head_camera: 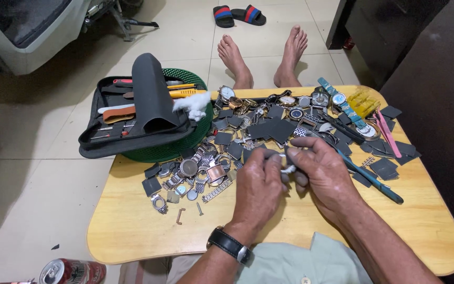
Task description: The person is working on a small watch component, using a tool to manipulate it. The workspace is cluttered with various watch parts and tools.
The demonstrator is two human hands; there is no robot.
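While both hands meet over the middle of the low, light-yellow wooden bench [132, 231], they pinch a small silvery-white watch part [288, 169] between them. The left hand [258, 184], with a black-strapped wristwatch [230, 245] on its wrist, curls its fingers [269, 158] around one end of the part. The right hand [321, 171] grips the other end, its fingers [298, 152] bent tight. What exactly the part is cannot be told, as the fingers hide most of it. Just beyond the hands lies a heap of watch cases, metal bands and dark grey square pads [269, 129]. A long teal-handled tool [374, 181] lies beside the right hand. To the left, an open black zip tool case [132, 123] rests on a green plastic basket [185, 144], with a tuft of white cotton wool [193, 103] at its edge.
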